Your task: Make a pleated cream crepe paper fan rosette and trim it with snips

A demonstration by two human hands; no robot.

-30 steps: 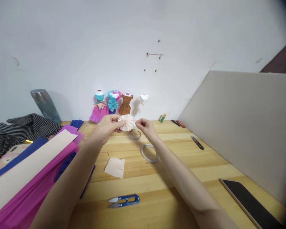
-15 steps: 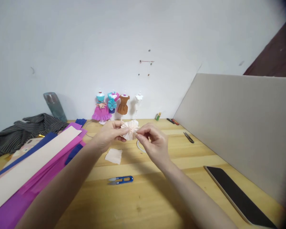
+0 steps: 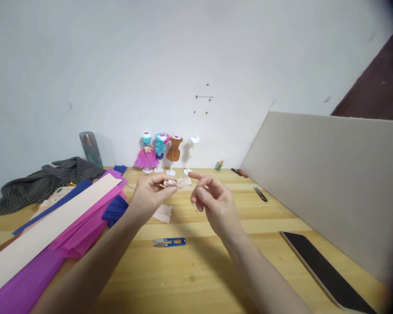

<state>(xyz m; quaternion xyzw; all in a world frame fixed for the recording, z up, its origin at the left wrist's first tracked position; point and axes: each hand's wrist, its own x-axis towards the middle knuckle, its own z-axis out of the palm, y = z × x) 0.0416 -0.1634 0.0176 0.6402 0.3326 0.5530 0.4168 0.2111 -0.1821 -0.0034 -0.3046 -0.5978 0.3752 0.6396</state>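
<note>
My left hand (image 3: 152, 195) pinches a small pale pink pleated paper rosette (image 3: 179, 182) above the wooden table (image 3: 196, 270); the rosette now lies nearly flat, edge-on to me. My right hand (image 3: 212, 201) is just right of it, index finger stretched toward the rosette and the other fingers curled; whether it holds a thread or anything else I cannot make out. A pale pink paper scrap (image 3: 163, 213) lies on the table under my hands. Blue thread snips (image 3: 170, 242) lie nearer to me.
Several small mannequins in paper dresses (image 3: 165, 150) stand at the wall. Long pink, blue and cream crepe paper strips (image 3: 52, 226) lie at left beside striped cloth (image 3: 49, 179) and a grey bottle (image 3: 90, 149). A phone (image 3: 324, 270), black snips (image 3: 260, 194) and a grey board (image 3: 334, 183) are at right.
The rosette has tipped from facing me to nearly flat. Both hands drew closer to me, and the right hand's index finger has stretched out.
</note>
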